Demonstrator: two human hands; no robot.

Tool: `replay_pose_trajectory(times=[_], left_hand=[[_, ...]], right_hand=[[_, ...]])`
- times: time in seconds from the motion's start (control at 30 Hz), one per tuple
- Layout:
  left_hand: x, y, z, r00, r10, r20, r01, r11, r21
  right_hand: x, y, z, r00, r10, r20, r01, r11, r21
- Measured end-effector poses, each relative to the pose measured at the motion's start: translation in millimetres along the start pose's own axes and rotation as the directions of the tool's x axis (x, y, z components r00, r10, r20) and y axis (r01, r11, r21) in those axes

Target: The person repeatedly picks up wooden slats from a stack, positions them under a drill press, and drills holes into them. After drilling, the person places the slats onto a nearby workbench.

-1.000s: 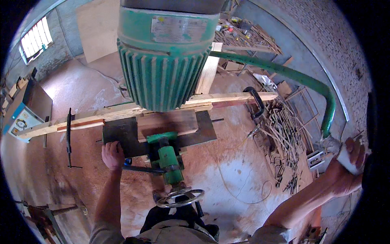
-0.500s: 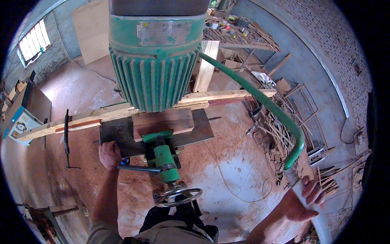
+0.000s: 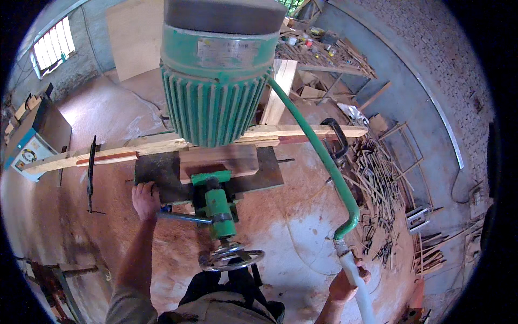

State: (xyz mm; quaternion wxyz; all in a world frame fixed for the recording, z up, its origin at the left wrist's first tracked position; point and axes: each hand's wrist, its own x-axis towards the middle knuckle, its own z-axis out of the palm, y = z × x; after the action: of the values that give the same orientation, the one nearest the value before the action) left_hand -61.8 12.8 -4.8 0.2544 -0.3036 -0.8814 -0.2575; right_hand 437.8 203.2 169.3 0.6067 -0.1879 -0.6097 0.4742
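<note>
My right hand (image 3: 344, 285) is wrapped around the pale grey sleeve (image 3: 358, 282) on the end of a long, bent green lever (image 3: 326, 156). The lever runs from beside a large ribbed green motor (image 3: 212, 100). Below the motor, a reddish-brown wood block (image 3: 221, 162) lies on a dark metal worktable (image 3: 156, 174). A green screw clamp (image 3: 218, 208) faces the block's near side, with a metal handwheel (image 3: 232, 256) at its near end. My left hand (image 3: 145, 201) has its fingers bent at the worktable's left corner; what they grip is hidden. Beside it is a metal bar handle (image 3: 184, 217).
A long wooden beam (image 3: 116, 151) runs behind the worktable, with a black C-clamp (image 3: 339, 137) on its right part and a bar clamp (image 3: 91, 173) at left. A control cabinet (image 3: 40, 146) stands far left. Wood scraps (image 3: 377, 189) pile up at right; a cluttered bench (image 3: 324, 54) stands behind.
My right hand has swung the green lever leftward and nearer my body, uncovering the C-clamp on the beam. My left hand stays at the worktable corner. The whole view has shifted slightly.
</note>
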Motion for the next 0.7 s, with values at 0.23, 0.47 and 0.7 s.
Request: replay_pose_trajectory(times=[0.23,0.47,0.7], left_hand=[[-23,37,-2,0.742,-0.55,0.383,0.573,0.224,-0.788],[-52,69,-36,0.501,-0.482,0.719,0.432,-0.58,-0.691],[-18,97,-72,0.687,-0.344,0.64,0.301,-0.667,-0.682]], right_hand=[[139,-99,11,0.961,-0.273,-0.039,0.258,0.94,-0.225],[363,-100,162,0.892,-0.394,0.224,0.382,0.919,0.097],[241,193,146,0.6,0.719,0.351,-0.68,0.69,-0.25]])
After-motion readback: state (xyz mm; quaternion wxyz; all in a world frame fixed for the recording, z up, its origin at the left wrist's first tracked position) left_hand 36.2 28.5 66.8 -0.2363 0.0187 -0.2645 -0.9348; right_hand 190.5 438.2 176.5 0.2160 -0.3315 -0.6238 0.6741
